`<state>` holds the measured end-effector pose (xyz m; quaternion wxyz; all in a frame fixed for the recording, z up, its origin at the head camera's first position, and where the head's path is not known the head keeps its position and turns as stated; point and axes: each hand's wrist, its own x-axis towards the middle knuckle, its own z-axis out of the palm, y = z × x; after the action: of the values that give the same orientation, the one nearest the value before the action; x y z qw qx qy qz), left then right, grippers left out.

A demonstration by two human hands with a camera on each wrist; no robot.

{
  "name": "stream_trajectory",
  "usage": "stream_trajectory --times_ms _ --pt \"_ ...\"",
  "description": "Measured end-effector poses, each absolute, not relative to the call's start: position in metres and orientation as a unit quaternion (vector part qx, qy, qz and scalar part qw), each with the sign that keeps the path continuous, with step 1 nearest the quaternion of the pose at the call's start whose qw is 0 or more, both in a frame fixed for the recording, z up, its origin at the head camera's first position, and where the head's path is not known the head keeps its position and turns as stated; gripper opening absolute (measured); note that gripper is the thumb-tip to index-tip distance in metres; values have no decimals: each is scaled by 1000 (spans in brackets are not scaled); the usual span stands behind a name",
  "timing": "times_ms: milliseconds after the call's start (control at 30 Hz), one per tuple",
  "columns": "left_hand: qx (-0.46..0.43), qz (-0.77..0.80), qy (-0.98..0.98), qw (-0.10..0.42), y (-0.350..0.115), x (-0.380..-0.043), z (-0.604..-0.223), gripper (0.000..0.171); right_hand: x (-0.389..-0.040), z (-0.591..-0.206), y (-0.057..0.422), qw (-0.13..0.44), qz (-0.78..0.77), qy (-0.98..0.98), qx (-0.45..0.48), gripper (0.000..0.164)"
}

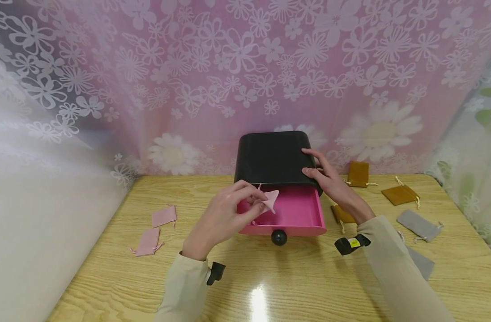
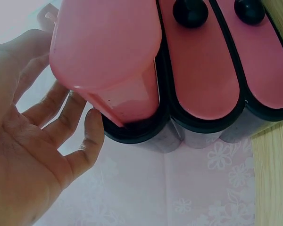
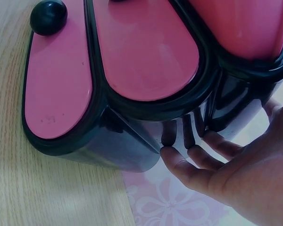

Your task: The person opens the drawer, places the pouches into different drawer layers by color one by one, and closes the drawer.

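Note:
A black drawer cabinet [image 1: 271, 156] stands at the back of the table, its pink top drawer [image 1: 299, 208] pulled out. My left hand [image 1: 225, 214] is over the drawer's left side and pinches a small light-pink drawstring pouch [image 1: 271, 199] between thumb and fingers. In the left wrist view the drawer front hides most of that pouch. My right hand [image 1: 330, 181] rests on the cabinet's right side, thumb and index finger on its top edge. The right wrist view shows other fingertips [image 3: 172, 157] touching the side wall.
Two pink pouches [image 1: 163, 216] lie on the table at the left. Brown pouches [image 1: 358, 174] and grey pouches [image 1: 419, 224] lie at the right, some partly behind my right arm. A flowered curtain [image 1: 229, 89] hangs behind the table. Two closed drawers [image 2: 203, 70] sit below the open one.

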<state>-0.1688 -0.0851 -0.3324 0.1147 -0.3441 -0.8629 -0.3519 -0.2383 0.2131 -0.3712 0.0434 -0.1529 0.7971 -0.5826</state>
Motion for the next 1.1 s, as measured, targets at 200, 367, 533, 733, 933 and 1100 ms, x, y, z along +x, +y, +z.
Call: stream_trajectory --times_ms 200,367,533,733,933,1100 --pt "-341 -349 -868 98 -83 -169 -333 12 -239 -371 213 44 -580 799 -151 60" --pt "-338 -343 -872 88 -81 -169 -333 13 -240 -372 214 44 -580 800 -151 59" --pt "-336 -336 -875 92 -78 -170 -333 13 -240 -371 213 45 -578 800 -153 59" --pt "-330 -322 -881 105 -75 -170 -334 13 -240 -371 214 46 -582 798 -151 60" --pt "-318 -316 -887 112 -73 -170 -334 12 -238 -371 214 40 -583 796 -157 59" --pt "-309 -311 -892 110 -72 -170 -335 11 -238 -372 213 35 -580 798 -157 58"
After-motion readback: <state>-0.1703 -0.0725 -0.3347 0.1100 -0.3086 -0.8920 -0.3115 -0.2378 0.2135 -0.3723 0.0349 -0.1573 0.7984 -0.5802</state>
